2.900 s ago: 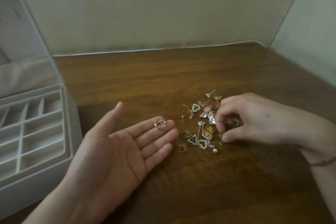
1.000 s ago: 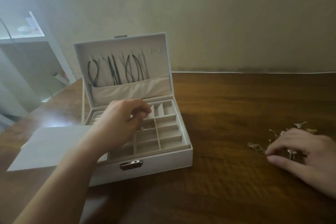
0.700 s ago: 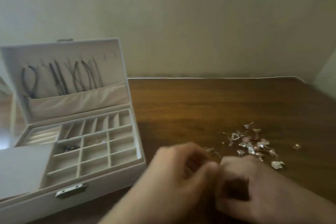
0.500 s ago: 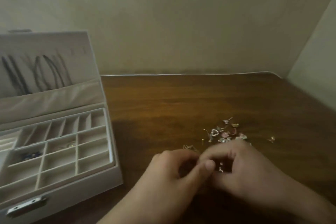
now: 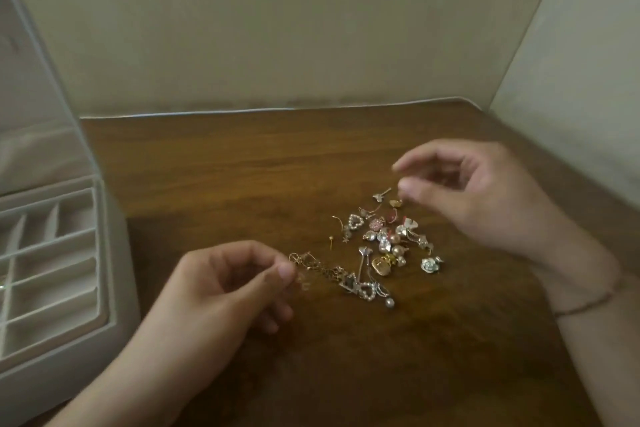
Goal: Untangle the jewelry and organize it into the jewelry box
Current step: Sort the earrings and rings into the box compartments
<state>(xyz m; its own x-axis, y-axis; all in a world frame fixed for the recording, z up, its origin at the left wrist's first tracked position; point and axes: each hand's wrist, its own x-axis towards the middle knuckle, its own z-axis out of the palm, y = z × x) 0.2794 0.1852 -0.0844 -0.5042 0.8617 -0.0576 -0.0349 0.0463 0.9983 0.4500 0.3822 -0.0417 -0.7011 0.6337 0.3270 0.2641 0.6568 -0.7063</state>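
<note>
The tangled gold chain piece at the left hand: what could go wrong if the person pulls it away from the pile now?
1. The tangled gold chain piece, pinched by the left hand, runs into the pearl heart charm; pulling may drag or knot these together.
2. Small loose pieces like the gold pin could scatter across the brown wooden table.
3. The right hand hovers above the pile, holding nothing down.

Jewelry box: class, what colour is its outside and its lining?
The jewelry box is white outside with a pale cream lining, seen in the head view.
</note>
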